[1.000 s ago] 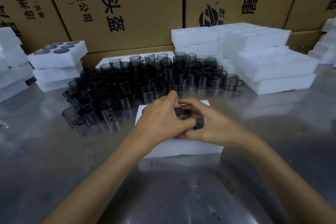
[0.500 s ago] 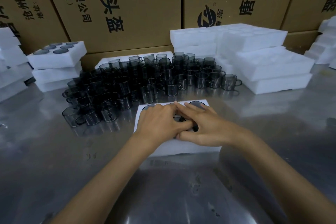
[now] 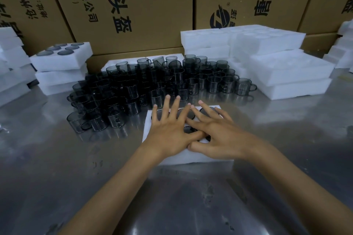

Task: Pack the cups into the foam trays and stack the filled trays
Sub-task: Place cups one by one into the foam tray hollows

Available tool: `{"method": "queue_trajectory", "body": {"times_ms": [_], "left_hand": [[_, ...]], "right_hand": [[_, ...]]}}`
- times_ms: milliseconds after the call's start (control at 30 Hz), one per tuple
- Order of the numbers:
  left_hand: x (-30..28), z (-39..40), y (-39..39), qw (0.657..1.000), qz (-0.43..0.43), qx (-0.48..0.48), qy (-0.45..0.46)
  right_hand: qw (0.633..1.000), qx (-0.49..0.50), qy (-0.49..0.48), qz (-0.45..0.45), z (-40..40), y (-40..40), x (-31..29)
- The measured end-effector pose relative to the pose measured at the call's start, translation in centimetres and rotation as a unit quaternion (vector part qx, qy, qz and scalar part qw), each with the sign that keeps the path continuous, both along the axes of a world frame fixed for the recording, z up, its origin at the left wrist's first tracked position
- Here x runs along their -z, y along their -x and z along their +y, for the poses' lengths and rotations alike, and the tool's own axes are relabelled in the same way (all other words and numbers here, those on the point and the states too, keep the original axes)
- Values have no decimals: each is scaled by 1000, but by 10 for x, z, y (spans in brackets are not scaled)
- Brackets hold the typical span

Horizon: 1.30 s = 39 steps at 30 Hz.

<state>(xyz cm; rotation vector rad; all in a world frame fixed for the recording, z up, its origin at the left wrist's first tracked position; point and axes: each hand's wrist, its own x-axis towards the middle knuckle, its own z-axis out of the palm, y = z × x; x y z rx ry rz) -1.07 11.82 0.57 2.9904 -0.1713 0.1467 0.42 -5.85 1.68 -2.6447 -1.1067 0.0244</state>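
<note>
Centrally, both hands, left [image 3: 168,133] and right [image 3: 219,135], lie flat with fingers spread on a foam tray [image 3: 191,157] holding dark cups on the steel counter [image 3: 57,158]. Behind it crowd loose cups [image 3: 145,84]; a filled stack [image 3: 61,63] sits upper left.

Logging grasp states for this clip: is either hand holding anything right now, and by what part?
Nothing is held. The left hand and right hand lie flat, fingers straight, on the foam tray and its cups.
</note>
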Motion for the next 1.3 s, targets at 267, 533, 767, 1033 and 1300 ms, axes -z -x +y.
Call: {"method": "queue_trajectory", "body": {"times_ms": [267, 533, 767, 1033, 1300], "left_hand": [[-3, 6, -13, 995, 85, 37, -48], [-49, 101, -51, 964, -213, -153, 44], [-39, 138, -75, 966, -103, -218, 91], [-35, 107, -28, 967, -165, -12, 196], [-54, 81, 22, 930, -16, 99, 353]], "right_hand": [[991, 19, -85, 106, 4, -9, -2], [935, 133, -312, 102, -3, -20, -3], [933, 150, -322, 60, -2, -30, 0], [937, 127, -317, 78, 7, -29, -9], [947, 9, -278, 164, 39, -18, -22]]}}
